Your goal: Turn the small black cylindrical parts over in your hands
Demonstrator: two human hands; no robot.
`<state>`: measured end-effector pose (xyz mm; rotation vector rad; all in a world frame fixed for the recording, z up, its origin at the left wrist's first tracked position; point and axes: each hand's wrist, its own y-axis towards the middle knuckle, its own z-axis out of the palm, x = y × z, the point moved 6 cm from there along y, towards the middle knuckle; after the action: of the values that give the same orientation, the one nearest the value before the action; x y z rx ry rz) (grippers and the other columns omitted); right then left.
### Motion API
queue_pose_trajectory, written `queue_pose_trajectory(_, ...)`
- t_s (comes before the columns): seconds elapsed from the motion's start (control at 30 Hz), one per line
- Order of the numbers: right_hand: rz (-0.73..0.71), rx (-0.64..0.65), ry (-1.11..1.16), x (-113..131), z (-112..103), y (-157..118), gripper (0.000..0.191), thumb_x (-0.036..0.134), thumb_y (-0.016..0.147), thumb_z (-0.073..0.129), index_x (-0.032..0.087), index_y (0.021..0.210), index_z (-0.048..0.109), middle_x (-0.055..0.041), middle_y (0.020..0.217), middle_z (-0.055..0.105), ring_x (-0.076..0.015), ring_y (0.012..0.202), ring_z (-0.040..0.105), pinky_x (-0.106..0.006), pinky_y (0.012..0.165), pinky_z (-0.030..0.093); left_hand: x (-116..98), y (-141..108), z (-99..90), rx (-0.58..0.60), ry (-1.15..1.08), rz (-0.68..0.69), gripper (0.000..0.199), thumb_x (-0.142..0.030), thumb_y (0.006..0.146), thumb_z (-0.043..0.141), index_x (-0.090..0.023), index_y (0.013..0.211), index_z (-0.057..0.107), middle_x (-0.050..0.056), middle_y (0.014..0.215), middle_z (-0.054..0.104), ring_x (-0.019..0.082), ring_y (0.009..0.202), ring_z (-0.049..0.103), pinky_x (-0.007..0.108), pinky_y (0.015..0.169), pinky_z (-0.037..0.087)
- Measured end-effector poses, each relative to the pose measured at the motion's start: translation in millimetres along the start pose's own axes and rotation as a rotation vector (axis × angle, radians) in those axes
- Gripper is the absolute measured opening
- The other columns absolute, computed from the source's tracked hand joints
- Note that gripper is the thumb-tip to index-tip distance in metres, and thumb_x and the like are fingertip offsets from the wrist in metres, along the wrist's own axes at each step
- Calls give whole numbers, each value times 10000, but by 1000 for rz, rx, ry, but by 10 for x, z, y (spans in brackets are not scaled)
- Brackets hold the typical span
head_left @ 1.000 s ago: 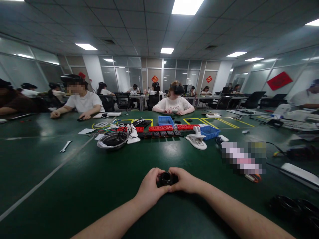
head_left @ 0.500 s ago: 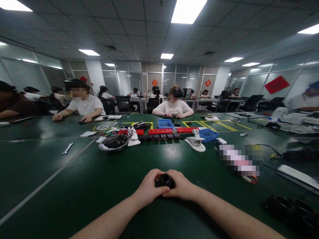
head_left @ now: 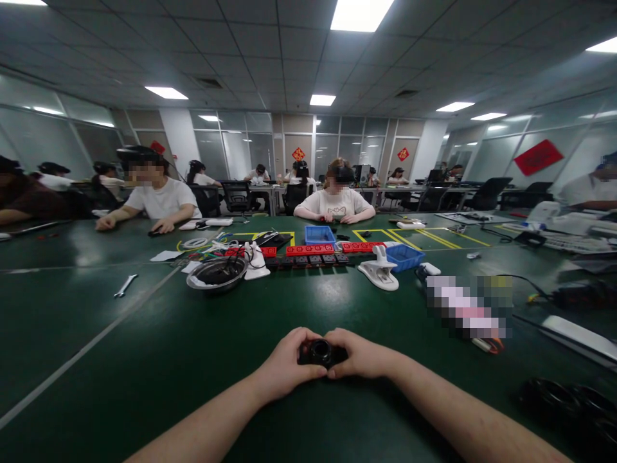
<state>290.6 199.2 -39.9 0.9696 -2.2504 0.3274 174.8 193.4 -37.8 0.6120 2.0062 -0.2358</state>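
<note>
A small, glossy black round part with a hollow centre [head_left: 321,351] sits upright on the green table [head_left: 202,366] in front of me. My left hand [head_left: 289,357] curves around its left side, fingers behind and thumb across the front. Around the right side bends my right hand [head_left: 359,355], its fingertips and thumb at the part and a dark gap showing by the palm. Both thumb tips meet in front of the part. The far fingertips are partly hidden. Several larger black rings [head_left: 549,395] lie at the lower right.
Beyond my hands are a white clip stand [head_left: 380,273], a metal bowl [head_left: 216,276], a blue tray [head_left: 405,258] and red strips [head_left: 309,249]. A wrench [head_left: 126,285] lies at left. Across the table sits a person [head_left: 335,202]; a blurred-out pink item [head_left: 465,308] lies at right.
My right palm has drawn slightly to the right, widening the gap beside the black part. The thumbs overlapped before and now meet at their tips. The view has tipped down a little.
</note>
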Motion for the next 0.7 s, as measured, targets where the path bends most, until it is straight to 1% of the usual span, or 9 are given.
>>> queue_pose_trajectory(0.17, 9, 9, -14, -41, -5, -8, 307, 290, 622, 645, 168, 892, 564, 2, 841, 511, -159, 806, 455, -255, 710, 359, 18, 9, 5, -2, -15, 10, 336, -227, 586, 657, -180, 892, 527, -7, 846, 496, 133, 713, 459, 218, 607, 359)
queue_pose_trajectory(0.33, 2, 37, 12, -63, 10, -6, 310, 245, 637, 628, 167, 928, 556, 1, 854, 512, -156, 816, 455, -258, 730, 357, 38, 17, 27, 11, -58, 14, 338, -207, 586, 656, -176, 895, 524, -11, 825, 493, 125, 693, 462, 212, 595, 362)
queue_pose_trajectory(0.47, 21, 25, 43, -66, 6, 5, 279, 244, 630, 634, 157, 887, 567, 4, 837, 511, -152, 805, 458, -255, 726, 359, 52, 9, 22, -13, -38, -2, 346, -216, 578, 662, -174, 895, 528, -2, 847, 501, 136, 718, 466, 224, 617, 365)
queue_pose_trajectory(0.57, 57, 20, 107, -94, 10, 10, 274, 250, 612, 648, 154, 855, 565, 14, 797, 505, -140, 761, 465, -235, 677, 369, 62, 3, 23, -45, -10, -16, 355, -251, 573, 671, -173, 890, 531, 9, 866, 508, 151, 750, 469, 237, 639, 369)
queue_pose_trajectory(0.63, 102, 16, 165, -129, 19, 12, 286, 260, 592, 662, 151, 831, 550, 24, 755, 498, -123, 702, 467, -211, 610, 372, 66, 2, 31, -71, 4, -31, 369, -289, 565, 679, -173, 882, 531, 14, 866, 511, 158, 754, 472, 241, 636, 373)
queue_pose_trajectory(0.7, 154, -9, 176, -158, 31, 16, 314, 283, 559, 682, 150, 797, 528, 33, 718, 492, -111, 653, 460, -190, 546, 358, 63, -2, 42, -103, 25, -53, 395, -316, 541, 693, -175, 873, 531, 14, 856, 514, 165, 747, 476, 246, 626, 376)
